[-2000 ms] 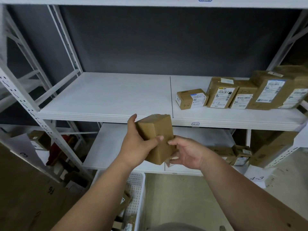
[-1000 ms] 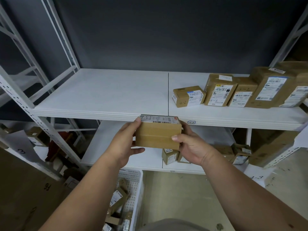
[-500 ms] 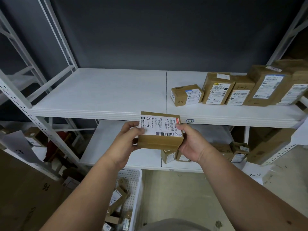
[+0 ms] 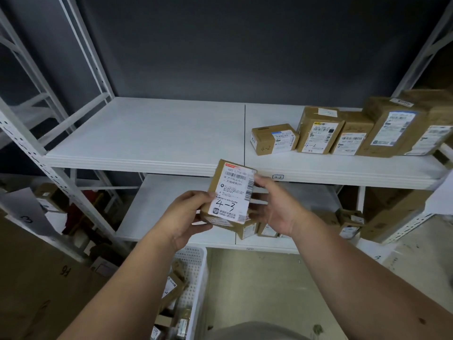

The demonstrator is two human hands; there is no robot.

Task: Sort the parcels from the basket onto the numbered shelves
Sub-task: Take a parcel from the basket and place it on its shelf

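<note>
A small cardboard parcel [image 4: 229, 195], hand-marked 4-3, is held in the air before the shelf [image 4: 147, 143] edge, gripped by the left hand [image 4: 188, 214] at its lower corner and steadied by the right hand [image 4: 274, 204] along its side. It is judged light, stiff and best held by opposite edges.

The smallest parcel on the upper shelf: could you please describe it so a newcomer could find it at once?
On the white upper shelf, a row of brown parcels stands at the right. The smallest parcel is at the row's left end. It alone lies low and flat, with "4-2" handwritten on its bare cardboard front.
</note>
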